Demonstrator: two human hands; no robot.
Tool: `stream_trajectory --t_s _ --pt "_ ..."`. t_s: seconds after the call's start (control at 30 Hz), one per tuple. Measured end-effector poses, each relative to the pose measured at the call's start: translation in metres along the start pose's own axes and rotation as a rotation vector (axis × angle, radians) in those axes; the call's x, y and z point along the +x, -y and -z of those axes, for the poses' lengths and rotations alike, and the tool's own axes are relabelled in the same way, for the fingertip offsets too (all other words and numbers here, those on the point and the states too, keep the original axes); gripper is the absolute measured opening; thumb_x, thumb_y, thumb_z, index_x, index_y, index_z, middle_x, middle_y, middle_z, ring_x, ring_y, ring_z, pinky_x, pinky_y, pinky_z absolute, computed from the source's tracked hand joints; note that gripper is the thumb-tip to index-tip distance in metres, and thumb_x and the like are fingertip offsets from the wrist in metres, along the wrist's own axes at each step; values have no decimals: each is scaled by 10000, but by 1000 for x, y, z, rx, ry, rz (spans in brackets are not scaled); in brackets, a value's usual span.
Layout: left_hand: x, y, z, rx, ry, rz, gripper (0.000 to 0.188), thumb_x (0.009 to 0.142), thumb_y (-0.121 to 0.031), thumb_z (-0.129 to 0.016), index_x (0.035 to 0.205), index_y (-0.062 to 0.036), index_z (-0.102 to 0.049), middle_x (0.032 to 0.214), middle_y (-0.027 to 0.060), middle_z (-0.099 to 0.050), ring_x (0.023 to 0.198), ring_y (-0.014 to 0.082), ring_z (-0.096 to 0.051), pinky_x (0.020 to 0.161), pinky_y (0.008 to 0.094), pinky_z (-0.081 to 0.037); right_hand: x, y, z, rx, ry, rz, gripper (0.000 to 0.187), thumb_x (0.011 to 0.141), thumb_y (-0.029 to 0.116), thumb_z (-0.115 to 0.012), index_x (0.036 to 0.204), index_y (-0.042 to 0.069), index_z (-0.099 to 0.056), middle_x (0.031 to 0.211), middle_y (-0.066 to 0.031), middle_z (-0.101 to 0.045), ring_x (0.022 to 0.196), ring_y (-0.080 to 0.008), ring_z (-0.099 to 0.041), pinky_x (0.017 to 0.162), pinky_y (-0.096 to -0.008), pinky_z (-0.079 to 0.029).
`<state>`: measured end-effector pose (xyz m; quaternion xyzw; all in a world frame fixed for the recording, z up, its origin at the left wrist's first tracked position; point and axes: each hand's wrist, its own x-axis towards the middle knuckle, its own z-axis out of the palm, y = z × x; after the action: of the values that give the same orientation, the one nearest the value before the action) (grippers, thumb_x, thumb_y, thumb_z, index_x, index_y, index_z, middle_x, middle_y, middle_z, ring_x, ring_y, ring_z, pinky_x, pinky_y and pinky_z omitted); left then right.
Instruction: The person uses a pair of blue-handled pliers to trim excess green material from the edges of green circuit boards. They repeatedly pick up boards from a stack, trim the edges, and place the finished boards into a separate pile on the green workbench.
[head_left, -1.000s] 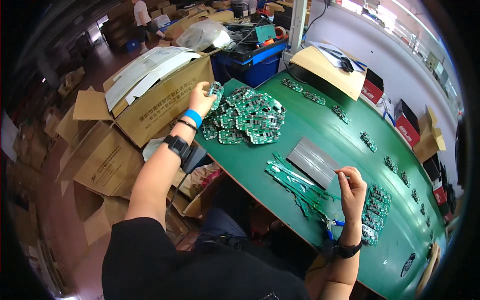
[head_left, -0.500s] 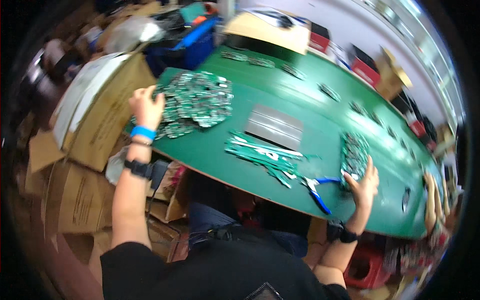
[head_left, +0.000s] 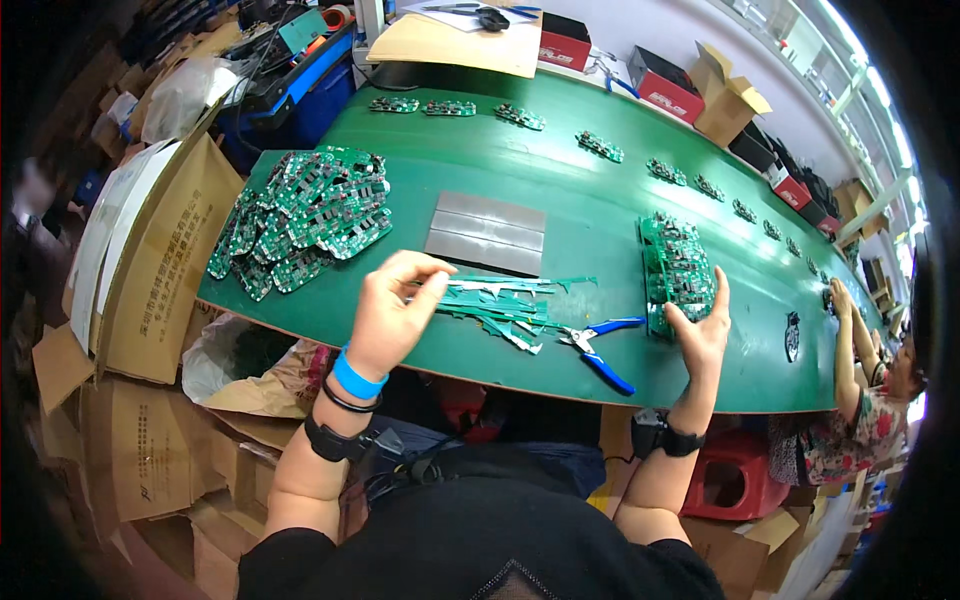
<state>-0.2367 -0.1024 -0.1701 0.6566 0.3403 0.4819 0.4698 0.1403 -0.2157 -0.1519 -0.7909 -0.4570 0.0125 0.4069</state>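
My left hand (head_left: 398, 310) hovers over the table's near side, thumb and forefinger pinched close by the ends of some thin green board strips (head_left: 510, 310). Whether anything is between those fingertips is hidden. To the right, my right hand (head_left: 702, 335) has thumb and fingers spread at the near right corner of a stack of green circuit boards (head_left: 680, 262), seemingly touching it. Blue-handled cutting pliers (head_left: 600, 352) lie with jaws apart between the strips and that stack. At the left, a heap of loose circuit boards (head_left: 310, 215) is spread on the table.
A grey metal plate (head_left: 487, 232) lies mid-table behind the strips. Along the far side of the green table (head_left: 400, 145) runs a row of single boards (head_left: 520, 117). Cardboard boxes (head_left: 165, 260) crowd the left edge. A co-worker's hands (head_left: 845, 305) are at the far right.
My left hand has left the board heap and come right to the strips, its fingers drawn together. My right hand stays beside the stack. The whole view has shifted with my head.
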Motion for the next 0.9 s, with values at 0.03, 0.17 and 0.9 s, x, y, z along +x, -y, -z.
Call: stream_trajectory --t_s 0.03,0.17,0.9 --pt "-2 2 -8 -150 53 84 167 928 -70 -611 1066 5 -669 1070 87 -625 943 140 -607 777 247 -495 -2 7 4 206 32 2 902 672 246 -795 1456 133 -363 1247 -188 -557 1049 -279 -589 920 -386 -463" --pt "-2 1 -47 -672 163 281 609 939 -219 -636 1443 -39 -347 1281 139 -574 1172 184 -536 939 314 -461 -35 63 -16 1253 600 -113 909 716 342 -757 1466 91 -309 1296 -195 -511 1119 -290 -570 899 -374 -480" --pt "-35 30 18 -1334 -42 554 572 1002 -442 -425 1403 -35 -418 1324 200 -546 1160 356 -578 969 533 -487 -61 26 -27 -63 309 431 454 833 156 -670 1247 -3 -570 1133 -166 -559 1076 -334 -531 968 -410 -412"
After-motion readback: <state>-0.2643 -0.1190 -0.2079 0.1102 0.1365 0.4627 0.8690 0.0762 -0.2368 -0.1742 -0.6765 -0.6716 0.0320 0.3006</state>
